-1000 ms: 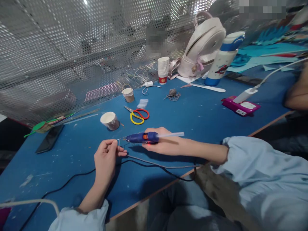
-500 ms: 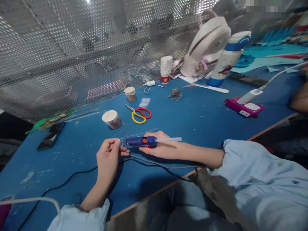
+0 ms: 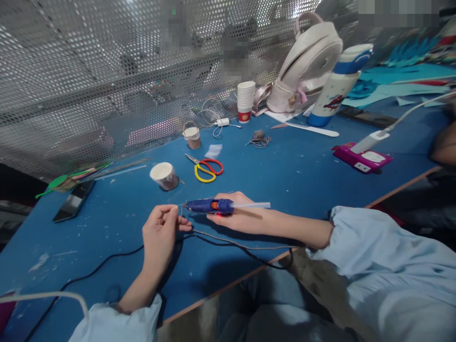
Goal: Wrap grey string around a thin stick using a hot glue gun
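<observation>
My right hand point(image 3: 238, 219) is wrapped round a blue hot glue gun point(image 3: 204, 205), with a clear glue stick point(image 3: 252, 205) jutting from its back end and a red light glowing below. The gun lies level, its nozzle pointing left at my left fingertips. My left hand point(image 3: 162, 228) is closed in a pinch, thumb against forefinger, right by the nozzle. A thin grey cord point(image 3: 228, 240) trails rightward from beneath its lower fingers; a fine strand shows at the pinch. Beyond the hands stand a white-topped paper cup point(image 3: 164, 176) and scissors point(image 3: 204, 170) with red and yellow handles.
At the back are a small cup with a handle point(image 3: 192, 137), stacked paper cups point(image 3: 245, 102), grey twine point(image 3: 259, 139), a backpack point(image 3: 306, 66) and a bottle point(image 3: 333, 88). A purple power strip point(image 3: 361, 159) sits right, a phone point(image 3: 74, 201) left. A black cable point(image 3: 103, 264) crosses the front.
The glue gun has shifted very slightly to the right, its nozzle staying beside my left fingertips. The thin strand seen above the gun before no longer shows clearly. My left hand holds its pinch.
</observation>
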Motion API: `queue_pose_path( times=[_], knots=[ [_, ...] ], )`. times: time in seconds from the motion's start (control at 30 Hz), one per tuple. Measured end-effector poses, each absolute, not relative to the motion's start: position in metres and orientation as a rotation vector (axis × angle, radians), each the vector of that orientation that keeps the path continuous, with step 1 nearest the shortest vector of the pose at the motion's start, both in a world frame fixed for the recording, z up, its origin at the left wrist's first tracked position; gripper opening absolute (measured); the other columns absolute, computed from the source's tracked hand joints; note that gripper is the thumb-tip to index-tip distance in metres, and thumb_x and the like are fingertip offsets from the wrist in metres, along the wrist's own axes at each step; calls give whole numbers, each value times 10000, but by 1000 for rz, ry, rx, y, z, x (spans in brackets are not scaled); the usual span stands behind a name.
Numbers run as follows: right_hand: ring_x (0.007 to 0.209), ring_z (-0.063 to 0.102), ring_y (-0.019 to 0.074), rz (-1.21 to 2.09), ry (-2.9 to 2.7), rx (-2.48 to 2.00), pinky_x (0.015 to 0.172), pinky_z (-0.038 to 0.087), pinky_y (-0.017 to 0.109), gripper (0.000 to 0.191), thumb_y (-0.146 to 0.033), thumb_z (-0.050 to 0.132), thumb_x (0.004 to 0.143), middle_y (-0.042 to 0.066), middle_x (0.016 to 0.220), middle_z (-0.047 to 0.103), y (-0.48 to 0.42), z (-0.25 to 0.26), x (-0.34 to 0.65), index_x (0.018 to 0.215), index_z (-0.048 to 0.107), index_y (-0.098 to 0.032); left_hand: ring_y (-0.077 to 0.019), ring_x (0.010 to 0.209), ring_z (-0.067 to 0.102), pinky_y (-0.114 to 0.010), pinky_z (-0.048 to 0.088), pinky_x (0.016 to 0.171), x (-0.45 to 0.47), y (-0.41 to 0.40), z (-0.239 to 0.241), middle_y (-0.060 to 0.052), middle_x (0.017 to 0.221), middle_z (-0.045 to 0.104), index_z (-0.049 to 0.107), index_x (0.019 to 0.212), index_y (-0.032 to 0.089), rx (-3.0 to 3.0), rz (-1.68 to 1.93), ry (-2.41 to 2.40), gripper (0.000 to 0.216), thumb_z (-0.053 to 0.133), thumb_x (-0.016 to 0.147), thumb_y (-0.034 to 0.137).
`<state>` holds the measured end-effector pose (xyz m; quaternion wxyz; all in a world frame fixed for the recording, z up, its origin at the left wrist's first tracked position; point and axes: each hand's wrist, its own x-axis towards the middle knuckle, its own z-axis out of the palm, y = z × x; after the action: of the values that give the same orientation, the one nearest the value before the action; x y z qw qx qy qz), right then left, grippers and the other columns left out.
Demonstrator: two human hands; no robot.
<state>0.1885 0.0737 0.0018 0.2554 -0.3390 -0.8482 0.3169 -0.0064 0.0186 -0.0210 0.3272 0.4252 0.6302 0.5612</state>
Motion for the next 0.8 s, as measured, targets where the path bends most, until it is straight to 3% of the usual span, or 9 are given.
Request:
queue_pose_path(
  times=[0.8],
  knots=[
    [626, 563, 121, 806, -2426, -813, 565, 370, 214, 177, -320, 567, 831, 33, 740, 642, 73, 4, 190, 785, 601, -152, -186, 493, 665, -310, 558, 520, -6, 18, -20, 32, 536, 641, 558, 854, 179, 1108, 1451, 1679, 229, 617, 779, 386]
  ],
)
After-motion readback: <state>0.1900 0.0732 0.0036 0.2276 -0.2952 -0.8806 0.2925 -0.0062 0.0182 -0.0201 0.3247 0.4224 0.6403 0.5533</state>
